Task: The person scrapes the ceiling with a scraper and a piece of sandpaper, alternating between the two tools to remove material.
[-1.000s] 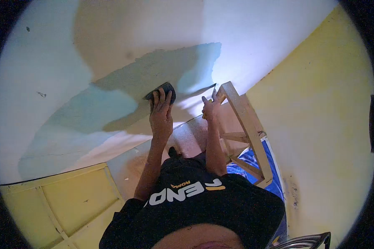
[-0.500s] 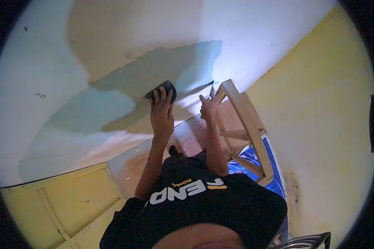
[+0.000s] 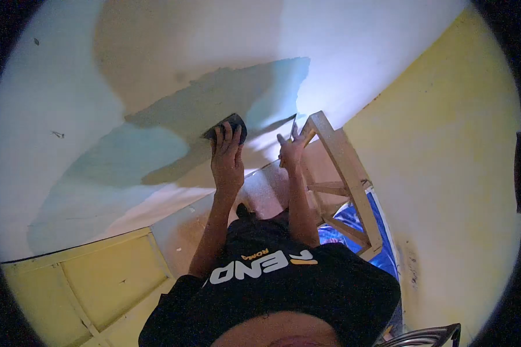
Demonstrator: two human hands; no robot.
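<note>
My left hand (image 3: 227,161) grips a dark, flat block or pad (image 3: 235,122) and holds it against the wall, over a pale blue-green patch (image 3: 124,151) with a ragged upper edge. To its right my right hand (image 3: 291,149) is raised near the wall, its fingers partly wrapped round a thin flat blade (image 3: 294,126) seen almost edge-on. The blade's handle is mostly hidden in the hand. Shadows of both hands and tools fall across the patch.
A wooden frame with crossbars (image 3: 346,179) stands just right of my right hand, with blue sheeting (image 3: 382,217) behind it. A yellow wall (image 3: 446,150) rises at the right. Yellow panelling (image 3: 110,272) is at lower left, and dark curved metal bars (image 3: 428,335) at lower right.
Both hands are in nearly the same places. The blade in my right hand has tilted slightly.
</note>
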